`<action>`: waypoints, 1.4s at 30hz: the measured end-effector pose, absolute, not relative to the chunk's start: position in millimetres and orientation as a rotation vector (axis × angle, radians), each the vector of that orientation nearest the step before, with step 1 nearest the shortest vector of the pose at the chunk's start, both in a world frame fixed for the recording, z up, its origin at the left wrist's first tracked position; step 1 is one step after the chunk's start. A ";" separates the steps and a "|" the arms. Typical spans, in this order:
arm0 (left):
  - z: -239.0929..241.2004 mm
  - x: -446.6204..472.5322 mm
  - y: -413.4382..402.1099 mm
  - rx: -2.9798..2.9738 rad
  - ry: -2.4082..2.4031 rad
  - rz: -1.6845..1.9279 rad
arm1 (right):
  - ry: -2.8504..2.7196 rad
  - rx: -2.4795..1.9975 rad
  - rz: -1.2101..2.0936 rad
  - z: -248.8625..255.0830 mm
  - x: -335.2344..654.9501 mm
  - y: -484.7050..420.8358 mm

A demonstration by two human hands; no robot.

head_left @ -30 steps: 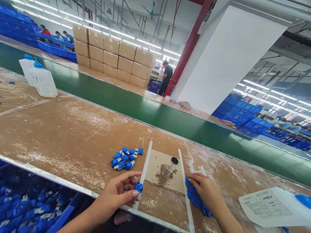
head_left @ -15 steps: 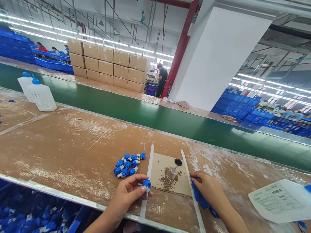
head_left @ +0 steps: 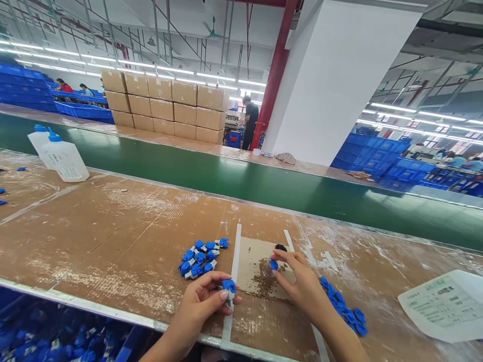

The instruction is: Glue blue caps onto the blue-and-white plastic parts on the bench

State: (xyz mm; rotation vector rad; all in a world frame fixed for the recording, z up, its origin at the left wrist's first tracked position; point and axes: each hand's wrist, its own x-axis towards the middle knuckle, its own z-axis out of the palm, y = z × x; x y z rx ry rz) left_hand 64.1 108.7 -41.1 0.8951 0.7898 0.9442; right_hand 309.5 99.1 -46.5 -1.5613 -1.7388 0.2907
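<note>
Between the thumb and fingers of my left hand (head_left: pixel 198 304) is a small blue piece with a pale tab (head_left: pixel 228 286), held near the table's front edge. My right hand (head_left: pixel 302 281) pinches a small blue flat piece (head_left: pixel 273 264) at the small clear cup (head_left: pixel 267 272); whether it touches the cup I cannot tell. The cup stands on a stained cardboard sheet (head_left: pixel 249 249), partly hidden by my fingers. Behind them a round black disc (head_left: pixel 280 247) shows in part. Several tabbed blue pieces (head_left: pixel 199 257) lie left of the sheet, and several flat blue pieces (head_left: pixel 341 304) lie right of it.
White strips (head_left: pixel 237 251) flank the sheet. A white bottle (head_left: pixel 443 306) lies at the right; two blue-capped bottles (head_left: pixel 66 158) stand at the left. A green belt (head_left: pixel 181 161) runs behind the table. A bin of blue pieces (head_left: pixel 56 332) sits below the front edge.
My right hand has moved left from the flat blue pieces to the cup, with one blue piece in its fingers. My left hand still holds its tabbed piece.
</note>
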 end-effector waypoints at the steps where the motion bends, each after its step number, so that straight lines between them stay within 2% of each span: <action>1: -41.1 64.2 108.5 0.902 0.783 0.941 | -1.718 -1.555 0.300 -47.0 308.6 98.0; 4: -42.1 64.7 107.0 0.931 0.746 0.934 | -1.585 -1.528 0.361 -47.3 298.1 89.2; 11: -51.2 67.9 96.6 0.970 0.641 0.939 | -0.753 -0.963 1.060 -53.7 232.6 55.4; 18: -43.6 72.4 85.8 0.939 0.610 0.924 | -0.518 -0.833 1.144 -53.1 196.4 38.8; 28: -42.3 70.5 89.3 0.977 0.614 0.866 | -0.694 -1.008 0.956 -61.4 190.1 33.1; 34: -39.5 71.4 86.7 0.931 0.716 0.807 | -1.181 -1.269 0.400 -72.1 177.5 30.5; 38: -37.6 62.7 96.1 1.058 0.794 0.785 | -1.407 -1.244 0.245 -69.9 189.9 27.6; 42: -30.9 32.9 124.8 1.320 1.046 0.985 | -1.351 -1.665 0.004 -66.1 249.8 21.4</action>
